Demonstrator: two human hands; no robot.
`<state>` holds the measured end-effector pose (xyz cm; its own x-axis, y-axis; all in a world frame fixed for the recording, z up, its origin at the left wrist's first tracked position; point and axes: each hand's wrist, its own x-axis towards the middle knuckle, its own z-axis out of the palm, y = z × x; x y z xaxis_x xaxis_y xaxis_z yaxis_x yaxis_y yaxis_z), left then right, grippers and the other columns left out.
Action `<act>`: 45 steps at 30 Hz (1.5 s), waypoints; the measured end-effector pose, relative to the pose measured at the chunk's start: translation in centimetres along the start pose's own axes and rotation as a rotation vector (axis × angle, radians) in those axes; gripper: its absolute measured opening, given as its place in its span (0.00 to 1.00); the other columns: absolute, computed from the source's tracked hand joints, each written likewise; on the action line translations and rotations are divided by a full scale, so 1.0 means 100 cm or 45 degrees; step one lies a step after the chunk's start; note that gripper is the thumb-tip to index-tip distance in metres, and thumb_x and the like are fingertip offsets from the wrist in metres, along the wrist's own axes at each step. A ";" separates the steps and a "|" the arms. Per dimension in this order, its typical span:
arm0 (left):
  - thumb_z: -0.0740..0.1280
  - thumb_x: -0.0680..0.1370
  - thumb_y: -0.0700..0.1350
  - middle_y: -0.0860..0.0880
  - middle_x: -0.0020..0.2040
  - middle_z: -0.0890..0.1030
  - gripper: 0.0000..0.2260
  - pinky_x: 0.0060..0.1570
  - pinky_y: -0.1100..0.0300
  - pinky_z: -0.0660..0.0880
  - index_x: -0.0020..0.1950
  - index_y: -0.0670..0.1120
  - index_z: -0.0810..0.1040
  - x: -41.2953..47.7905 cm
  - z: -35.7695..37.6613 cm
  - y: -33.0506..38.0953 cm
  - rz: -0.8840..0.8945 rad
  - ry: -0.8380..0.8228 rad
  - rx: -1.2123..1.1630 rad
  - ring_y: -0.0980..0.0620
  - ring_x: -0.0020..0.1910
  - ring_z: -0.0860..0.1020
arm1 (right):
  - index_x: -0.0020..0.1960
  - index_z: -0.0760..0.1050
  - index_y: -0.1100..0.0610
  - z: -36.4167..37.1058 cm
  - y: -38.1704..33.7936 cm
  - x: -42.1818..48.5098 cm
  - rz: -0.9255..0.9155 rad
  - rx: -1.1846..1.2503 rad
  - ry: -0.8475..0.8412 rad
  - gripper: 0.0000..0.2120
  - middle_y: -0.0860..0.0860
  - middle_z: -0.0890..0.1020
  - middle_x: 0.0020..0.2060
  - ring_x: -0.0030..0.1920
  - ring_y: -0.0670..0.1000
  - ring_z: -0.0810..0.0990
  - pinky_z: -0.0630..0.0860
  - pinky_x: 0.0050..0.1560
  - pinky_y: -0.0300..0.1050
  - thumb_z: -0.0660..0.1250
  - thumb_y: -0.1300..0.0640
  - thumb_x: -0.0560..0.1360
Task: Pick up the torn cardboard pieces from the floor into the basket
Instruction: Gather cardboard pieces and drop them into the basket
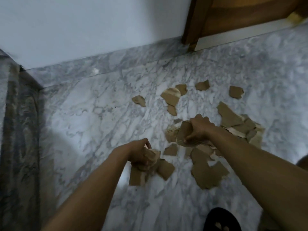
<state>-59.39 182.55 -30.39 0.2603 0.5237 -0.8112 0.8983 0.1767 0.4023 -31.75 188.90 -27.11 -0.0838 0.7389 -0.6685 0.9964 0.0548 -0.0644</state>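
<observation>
The left hand [139,153] has a closed grip: its fingers curl round a bundle of cardboard pieces [138,175], crumpled brown scraps with pale torn edges that hang below the fist towards 6 o'clock. The right hand [199,128], at 2 o'clock from the left, also grips. Its fingers fold over the top of a ribbed cardboard piece [183,130] and its thumb [189,138] presses the lower edge, where the corrugated fluting shows. That piece sits at the near edge of a heap of torn cardboard [231,118], which spreads from the hand towards 3 o'clock in flat, ragged brown sheets with some peeled white layers.

A large jagged piece [205,172] lies flat at 5 o'clock from the right hand, and a smaller one [165,169] lies just beside the left hand's bundle. Looser scraps [171,96] lie scattered at 12 o'clock, apart from one another, on the marble floor [100,114], which is glossy and white with grey veins.

A matching marble skirting runs along a plain white wall [83,30] at the top. A brown wooden door frame [191,22] meets the floor at 1 o'clock. A dark, grey-patterned surface at 9 o'clock is too blurred to identify. A black slipper [221,219] shows at the bottom edge, at 5 o'clock.
</observation>
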 end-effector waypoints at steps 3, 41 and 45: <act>0.77 0.69 0.50 0.48 0.60 0.71 0.34 0.44 0.53 0.79 0.68 0.59 0.63 0.015 0.035 0.038 0.053 -0.011 0.158 0.48 0.51 0.76 | 0.70 0.66 0.54 0.006 0.022 -0.009 0.032 -0.022 -0.069 0.40 0.58 0.62 0.70 0.68 0.65 0.64 0.68 0.67 0.63 0.77 0.36 0.67; 0.80 0.66 0.51 0.52 0.43 0.76 0.19 0.31 0.61 0.67 0.48 0.49 0.75 0.015 -0.021 -0.025 0.015 0.504 -0.213 0.56 0.40 0.73 | 0.58 0.73 0.53 0.080 -0.053 0.002 -0.579 -0.519 0.018 0.20 0.55 0.81 0.53 0.53 0.59 0.79 0.71 0.51 0.53 0.76 0.53 0.70; 0.80 0.65 0.51 0.53 0.43 0.76 0.20 0.31 0.61 0.67 0.49 0.47 0.75 0.015 -0.017 -0.027 0.012 0.514 -0.220 0.57 0.40 0.73 | 0.61 0.70 0.52 0.079 -0.052 0.008 -0.530 -0.492 -0.074 0.25 0.54 0.80 0.53 0.52 0.59 0.79 0.71 0.51 0.53 0.76 0.47 0.69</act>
<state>-62.00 184.28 -31.95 0.0780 0.8034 -0.5903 0.8151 0.2896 0.5018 -37.12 183.90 -33.14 -0.4601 0.5649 -0.6850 0.8099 0.5831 -0.0631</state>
